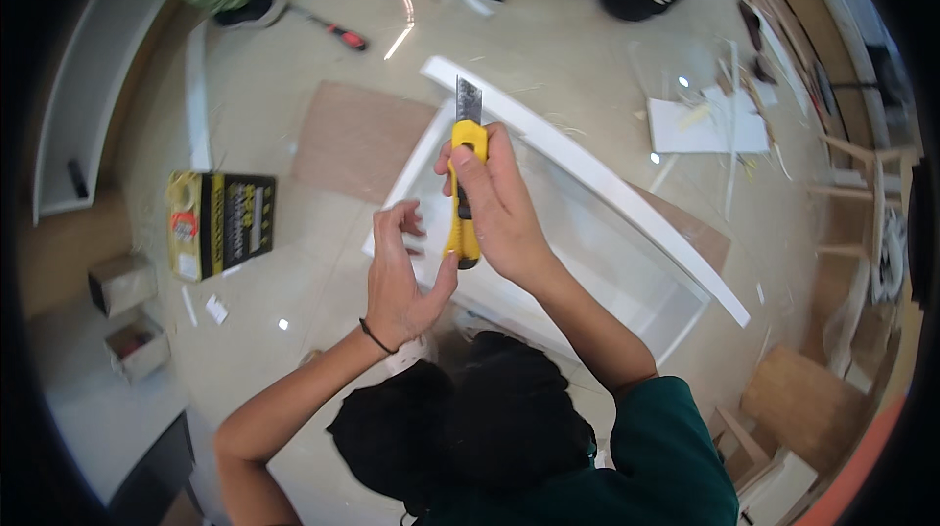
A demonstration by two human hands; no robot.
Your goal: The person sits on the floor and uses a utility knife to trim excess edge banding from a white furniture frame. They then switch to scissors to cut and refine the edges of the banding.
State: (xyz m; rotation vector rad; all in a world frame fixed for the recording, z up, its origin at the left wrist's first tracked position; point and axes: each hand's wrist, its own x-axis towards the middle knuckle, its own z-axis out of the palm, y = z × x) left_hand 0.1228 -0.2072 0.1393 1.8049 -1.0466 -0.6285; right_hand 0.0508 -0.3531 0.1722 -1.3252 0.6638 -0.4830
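A yellow and black utility knife (469,134) is held upright in my right hand (499,198), its wide blade out and pointing away from me. My right thumb lies along the black slider side of the handle. Close to the knife's lower end is my left hand (397,276), its fingers apart and curved, the thumb tip near the handle's base. Whether that thumb touches the handle, I cannot tell. Below both hands a white shallow box frame (597,183) stands on the floor, its long rim running from upper left to lower right.
A brown cardboard sheet (343,139) lies partly under the frame. To the left stand a yellow and black box (223,225) and a red-handled screwdriver (343,34) farther off. White board scraps (705,124) lie at right, near a wooden stool (803,408). Other people are at the far side.
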